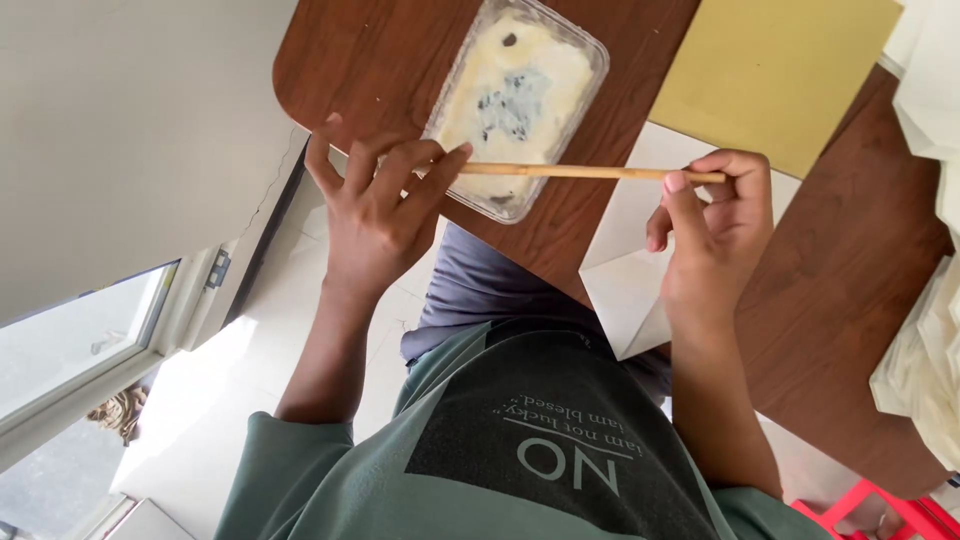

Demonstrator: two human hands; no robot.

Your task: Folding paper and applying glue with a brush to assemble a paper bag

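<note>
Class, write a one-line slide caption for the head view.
Both hands, left hand and right hand, hold a thin wooden stick over a clear plastic tray.

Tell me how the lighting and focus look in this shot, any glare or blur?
Head view: soft daylight, no hard shadows; the window at lower left is washed out. Both hands, left hand and right hand, and the thin wooden stick between them look sharp. The clear plastic container shows mild sheen. The whole frame appears upside down, with the person's shirt at the bottom.
</note>
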